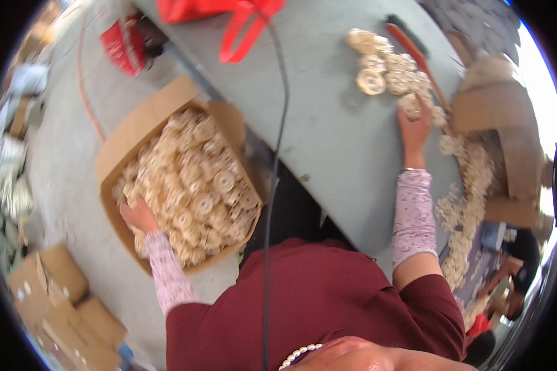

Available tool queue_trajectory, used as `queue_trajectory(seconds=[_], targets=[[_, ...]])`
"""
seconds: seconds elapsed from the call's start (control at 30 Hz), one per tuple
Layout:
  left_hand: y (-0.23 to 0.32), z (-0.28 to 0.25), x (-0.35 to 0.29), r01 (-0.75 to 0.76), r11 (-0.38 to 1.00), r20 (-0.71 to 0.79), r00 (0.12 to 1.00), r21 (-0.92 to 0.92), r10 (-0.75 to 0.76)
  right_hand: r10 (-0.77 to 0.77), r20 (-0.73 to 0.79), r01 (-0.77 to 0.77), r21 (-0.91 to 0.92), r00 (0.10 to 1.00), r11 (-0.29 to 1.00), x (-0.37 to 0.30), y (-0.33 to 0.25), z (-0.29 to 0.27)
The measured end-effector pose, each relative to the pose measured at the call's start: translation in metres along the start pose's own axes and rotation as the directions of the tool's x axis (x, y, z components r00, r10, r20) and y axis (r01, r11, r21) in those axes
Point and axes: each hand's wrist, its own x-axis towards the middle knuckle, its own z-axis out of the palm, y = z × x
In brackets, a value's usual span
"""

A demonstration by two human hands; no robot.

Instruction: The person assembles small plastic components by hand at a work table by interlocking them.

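Note:
An open cardboard box at the left is heaped with cream-coloured, wheel-like round pieces. Inside its left wall is my left hand, thumb and fingers curled about a cream round piece among the others; the fingertips are partly hidden. Over at the right, my right hand rests on the grey-green table. Its fingers close around another cream round piece, at the near end of a small cluster of such pieces.
A brush with an orange handle lies behind the cluster. More cream pieces spread along the right, beside cardboard. A dark cable hangs across the view. Red bags and cartons stand left. Another person is far right.

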Motion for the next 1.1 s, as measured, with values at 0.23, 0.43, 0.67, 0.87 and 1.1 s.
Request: queue_trajectory(seconds=[0.23,0.43,0.67,0.87,1.1], targets=[[0.386,-0.100,-0.077,-0.147,0.113,0.009,0.571,-0.983,0.821,0.081,-0.074,-0.048,0.371,0.994,0.927,0.037,-0.076,0.006],[0.562,-0.030,-0.031,-0.199,0.172,-0.019,0.705,-0.965,0.709,0.086,-0.022,-0.072,0.358,0.996,0.931,0.042,-0.091,0.029],[0.682,0.104,0.021,-0.325,0.334,0.116,0.540,-0.885,0.833,0.319,0.116,-0.281,0.792,0.941,0.542,0.033,-0.075,0.036],[0.710,0.153,0.026,-0.267,0.240,0.165,0.274,-0.933,0.948,0.067,0.040,-0.077,0.444,0.997,0.892,0.035,-0.103,0.026],[0.710,0.144,0.024,-0.279,0.348,0.204,0.438,-0.895,0.875,0.139,0.096,-0.168,0.472,0.986,0.865,0.036,-0.096,0.038]])
